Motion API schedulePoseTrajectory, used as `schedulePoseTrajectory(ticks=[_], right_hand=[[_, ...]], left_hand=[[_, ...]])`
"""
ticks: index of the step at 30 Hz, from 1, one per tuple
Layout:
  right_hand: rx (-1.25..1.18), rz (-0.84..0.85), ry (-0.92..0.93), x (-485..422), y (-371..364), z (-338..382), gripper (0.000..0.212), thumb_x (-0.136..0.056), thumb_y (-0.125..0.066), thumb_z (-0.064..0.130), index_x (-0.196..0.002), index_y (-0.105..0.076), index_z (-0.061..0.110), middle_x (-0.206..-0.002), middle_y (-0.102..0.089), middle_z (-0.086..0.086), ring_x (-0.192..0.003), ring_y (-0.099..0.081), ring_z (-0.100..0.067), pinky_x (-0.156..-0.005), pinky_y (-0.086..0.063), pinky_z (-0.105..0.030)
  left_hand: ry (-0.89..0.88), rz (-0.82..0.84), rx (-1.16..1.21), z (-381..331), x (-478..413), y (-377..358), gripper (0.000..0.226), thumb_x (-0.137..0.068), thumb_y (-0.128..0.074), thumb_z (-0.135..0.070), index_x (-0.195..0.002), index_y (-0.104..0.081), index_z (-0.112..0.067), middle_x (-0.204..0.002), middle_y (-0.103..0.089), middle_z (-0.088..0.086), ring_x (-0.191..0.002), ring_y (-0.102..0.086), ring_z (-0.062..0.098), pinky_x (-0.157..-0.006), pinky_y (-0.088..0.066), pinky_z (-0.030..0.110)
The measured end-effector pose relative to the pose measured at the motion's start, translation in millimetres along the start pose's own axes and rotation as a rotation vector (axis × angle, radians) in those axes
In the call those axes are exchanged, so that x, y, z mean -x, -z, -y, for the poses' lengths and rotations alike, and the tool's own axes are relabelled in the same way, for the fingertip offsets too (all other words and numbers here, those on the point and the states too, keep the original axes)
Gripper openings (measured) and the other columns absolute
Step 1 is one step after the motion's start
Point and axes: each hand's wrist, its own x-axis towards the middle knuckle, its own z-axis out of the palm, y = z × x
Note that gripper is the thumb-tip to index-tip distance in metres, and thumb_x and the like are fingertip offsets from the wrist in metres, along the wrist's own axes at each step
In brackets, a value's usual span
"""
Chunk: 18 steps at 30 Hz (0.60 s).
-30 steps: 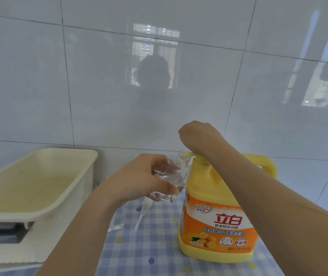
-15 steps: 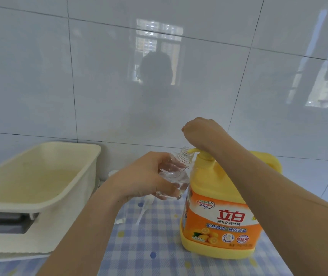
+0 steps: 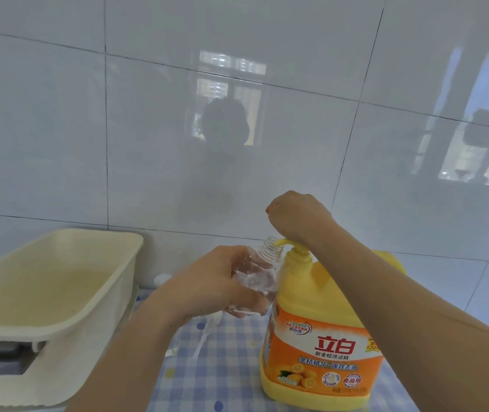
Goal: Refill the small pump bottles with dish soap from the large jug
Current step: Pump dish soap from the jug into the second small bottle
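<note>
Left hand [image 3: 207,281] wraps the clear small bottle [image 3: 252,278], tilted so its threaded neck sits right under the pump spout [image 3: 282,242] and soap should drop straight in. Right hand [image 3: 296,218] is a fist on top of the pump head. Fingers are curled and, as far as I can see, pressing, not gripping. The jug [image 3: 320,337] stands upright on the checked cloth [image 3: 222,367], so it needs no steadying. Label reads 立白, 新金桔洗洁精, 金桔精华 强效去油, 食品用. Bottle looks near empty.
</note>
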Motion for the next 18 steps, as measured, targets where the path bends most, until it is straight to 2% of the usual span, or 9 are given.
schedulePoseTrajectory(ticks=[2, 4, 9, 14, 18], right_hand=[[-0.031, -0.035, -0.002, 2.5, 8.9, 3.4, 0.045, -0.081, -0.034, 0.017, -0.112, -0.067, 0.014, -0.114, -0.066, -0.002, -0.102, -0.059, -0.027, -0.094, -0.047, -0.042], [-0.057, -0.082, -0.011, 4.3, 16.0, 6.2, 0.048, -0.079, -0.036, 0.012, -0.116, -0.067, 0.017, -0.116, -0.067, 0.001, -0.102, -0.059, -0.025, -0.096, -0.045, -0.041], [-0.061, -0.114, 0.010, 6.7, 22.3, 8.2, 0.049, -0.081, -0.037, 0.009, -0.119, -0.066, 0.016, -0.117, -0.067, 0.000, -0.105, -0.059, -0.026, -0.097, -0.044, -0.043], [-0.039, -0.137, 0.033, 3.5, 32.2, 10.0, 0.047, -0.082, -0.037, 0.011, -0.118, -0.066, 0.018, -0.117, -0.066, 0.000, -0.106, -0.058, -0.026, -0.098, -0.042, -0.043], [-0.007, -0.122, 0.044, 5.4, 27.4, 5.8, 0.047, -0.083, -0.037, 0.012, -0.120, -0.065, 0.017, -0.119, -0.066, -0.001, -0.106, -0.057, -0.026, -0.096, -0.042, -0.041]], left_hand=[[-0.020, -0.019, 0.040, -2.5, 0.0, -0.6, 0.041, -0.073, -0.081, -0.009, -0.107, -0.067, -0.027, -0.105, -0.071, -0.011, -0.091, -0.071, 0.013, -0.065, -0.060, 0.025], [-0.039, -0.026, 0.057, -5.0, 0.6, -1.8, 0.040, -0.073, -0.081, -0.012, -0.107, -0.068, -0.029, -0.105, -0.072, -0.013, -0.090, -0.070, 0.006, -0.067, -0.058, 0.022], [-0.074, -0.078, 0.062, -5.6, -0.6, -2.4, 0.041, -0.074, -0.080, -0.013, -0.109, -0.070, -0.032, -0.107, -0.073, -0.014, -0.097, -0.070, 0.008, -0.078, -0.060, 0.028], [-0.099, -0.134, 0.055, -5.7, -2.1, -2.6, 0.033, -0.077, -0.079, -0.015, -0.103, -0.070, -0.032, -0.100, -0.074, -0.015, -0.087, -0.070, 0.000, -0.065, -0.055, 0.015], [-0.095, -0.159, 0.060, -6.4, -2.3, -3.6, 0.030, -0.076, -0.080, -0.015, -0.101, -0.071, -0.029, -0.098, -0.075, -0.012, -0.086, -0.071, 0.006, -0.065, -0.054, 0.016]])
